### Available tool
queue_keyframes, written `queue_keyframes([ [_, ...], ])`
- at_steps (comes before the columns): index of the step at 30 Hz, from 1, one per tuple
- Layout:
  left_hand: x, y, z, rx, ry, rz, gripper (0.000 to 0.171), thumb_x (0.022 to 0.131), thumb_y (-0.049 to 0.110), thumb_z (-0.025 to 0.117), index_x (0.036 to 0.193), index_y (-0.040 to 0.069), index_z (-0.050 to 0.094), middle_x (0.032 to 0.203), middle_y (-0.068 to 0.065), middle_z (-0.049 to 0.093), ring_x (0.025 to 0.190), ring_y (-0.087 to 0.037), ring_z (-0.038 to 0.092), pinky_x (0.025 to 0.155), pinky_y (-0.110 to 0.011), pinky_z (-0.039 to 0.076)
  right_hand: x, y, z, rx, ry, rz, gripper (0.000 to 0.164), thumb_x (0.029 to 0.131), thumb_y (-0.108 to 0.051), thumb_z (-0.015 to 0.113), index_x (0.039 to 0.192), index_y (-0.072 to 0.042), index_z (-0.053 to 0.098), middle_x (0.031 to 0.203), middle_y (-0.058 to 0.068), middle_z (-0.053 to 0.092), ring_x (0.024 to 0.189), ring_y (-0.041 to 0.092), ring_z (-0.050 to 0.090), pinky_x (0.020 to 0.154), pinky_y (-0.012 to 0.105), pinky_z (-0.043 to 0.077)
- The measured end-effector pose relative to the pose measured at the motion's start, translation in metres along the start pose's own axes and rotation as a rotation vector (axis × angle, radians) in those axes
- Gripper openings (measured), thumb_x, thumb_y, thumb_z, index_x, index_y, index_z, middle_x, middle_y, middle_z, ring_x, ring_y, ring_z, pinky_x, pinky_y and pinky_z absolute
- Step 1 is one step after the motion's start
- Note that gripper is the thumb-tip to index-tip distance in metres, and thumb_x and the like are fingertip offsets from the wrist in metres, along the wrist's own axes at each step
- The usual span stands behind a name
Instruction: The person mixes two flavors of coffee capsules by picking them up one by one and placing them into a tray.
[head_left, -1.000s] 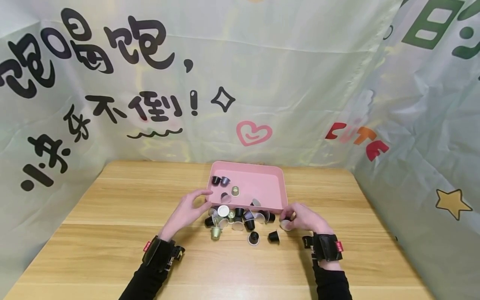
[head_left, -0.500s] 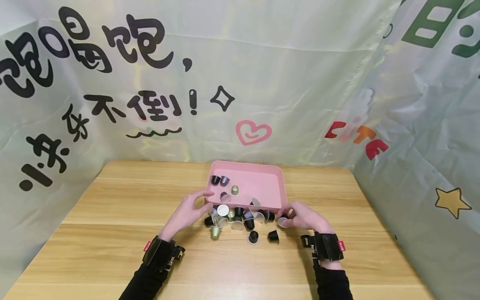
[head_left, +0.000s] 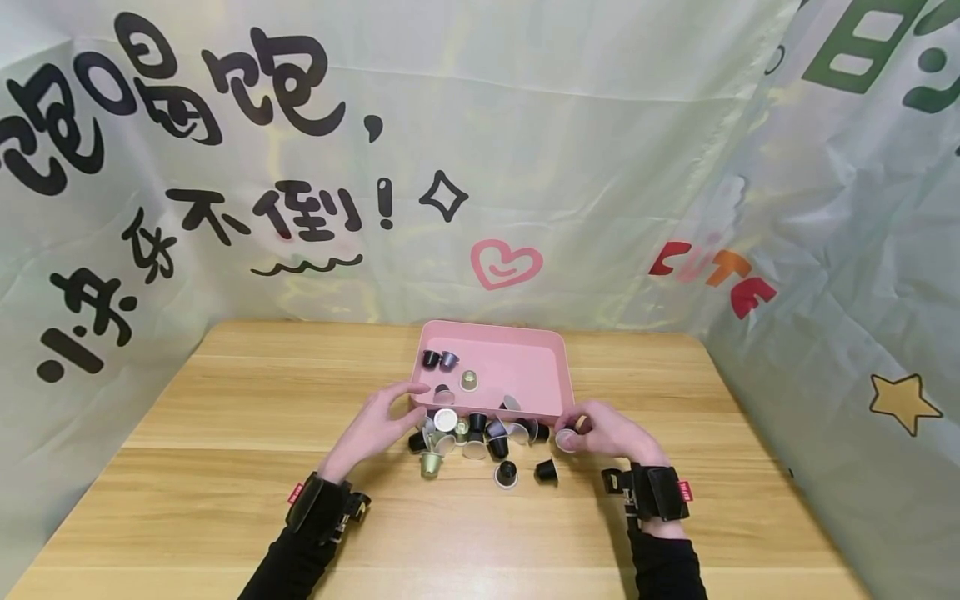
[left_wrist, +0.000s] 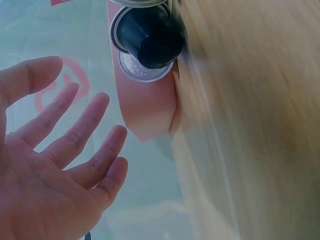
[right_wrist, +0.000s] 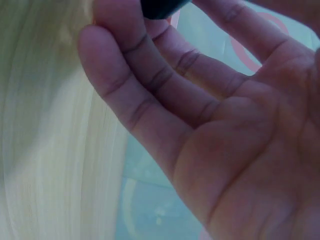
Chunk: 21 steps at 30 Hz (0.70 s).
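Note:
A pink tray (head_left: pixel 528 367) stands on the wooden table and holds several coffee capsules (head_left: pixel 448 361). More capsules (head_left: pixel 474 437) lie heaped on the table along its near edge. My left hand (head_left: pixel 390 408) is open beside the tray's near left corner, its fingers spread and holding nothing. In the left wrist view that open left hand (left_wrist: pixel 60 160) sits below a black capsule (left_wrist: pixel 150 37) and the tray's pink wall (left_wrist: pixel 147 107). My right hand (head_left: pixel 583 427) pinches a dark capsule (head_left: pixel 567 438) at the tray's near right corner. The right wrist view shows curled fingers (right_wrist: pixel 145 85) around that black capsule (right_wrist: pixel 160 6).
Two loose capsules (head_left: pixel 507 473) (head_left: pixel 547 471) lie apart from the heap, nearer to me. Printed fabric walls (head_left: pixel 525 167) close in the table (head_left: pixel 225 467) at the back and on both sides.
My right hand has drifted a little left and away from me with its capsule, closer to the tray's near right corner. The left hand has hardly moved.

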<state>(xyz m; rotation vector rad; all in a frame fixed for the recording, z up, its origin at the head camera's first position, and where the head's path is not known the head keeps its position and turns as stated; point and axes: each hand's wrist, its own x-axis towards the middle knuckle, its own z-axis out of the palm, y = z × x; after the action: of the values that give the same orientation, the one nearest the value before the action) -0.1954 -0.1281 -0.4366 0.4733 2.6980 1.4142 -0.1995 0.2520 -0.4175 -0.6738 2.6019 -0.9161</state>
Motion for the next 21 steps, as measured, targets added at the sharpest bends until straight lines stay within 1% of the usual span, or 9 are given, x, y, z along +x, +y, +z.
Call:
queue_keyframes([
  [7,-0.0001,0.0004,0.0013,0.004,-0.001,0.012,0.042,0.095,0.017,0.066,0.136,0.010,0.060,0.147,-0.018,0.056,0.143,-0.043,0.043,0.117,-0.071,0.026,-0.0002,0.0007,-0.0004,0.001,0.009,0.011,0.013,0.088,-0.011,0.072,0.101,-0.007,0.074,0.096,0.004,0.071,0.079,0.014,0.061,0.068,0.023,0.051],
  [12,0.0006,-0.0006,0.0017,0.001,-0.005,0.020,0.042,0.095,0.017,0.067,0.136,0.009,0.060,0.147,-0.018,0.056,0.142,-0.043,0.043,0.117,-0.070,0.027,-0.0003,-0.0006,-0.0006,-0.007,0.015,0.006,0.015,0.088,-0.013,0.073,0.102,-0.006,0.073,0.096,0.004,0.072,0.078,0.011,0.060,0.068,0.022,0.050],
  [21,-0.0004,0.0008,0.0026,-0.003,-0.009,0.024,0.041,0.095,0.015,0.067,0.135,0.008,0.060,0.144,-0.017,0.058,0.141,-0.042,0.045,0.117,-0.070,0.027,0.0006,0.0009,0.0000,-0.006,0.013,0.005,0.013,0.090,-0.015,0.072,0.100,-0.009,0.073,0.096,0.004,0.072,0.080,0.010,0.062,0.070,0.024,0.052],
])
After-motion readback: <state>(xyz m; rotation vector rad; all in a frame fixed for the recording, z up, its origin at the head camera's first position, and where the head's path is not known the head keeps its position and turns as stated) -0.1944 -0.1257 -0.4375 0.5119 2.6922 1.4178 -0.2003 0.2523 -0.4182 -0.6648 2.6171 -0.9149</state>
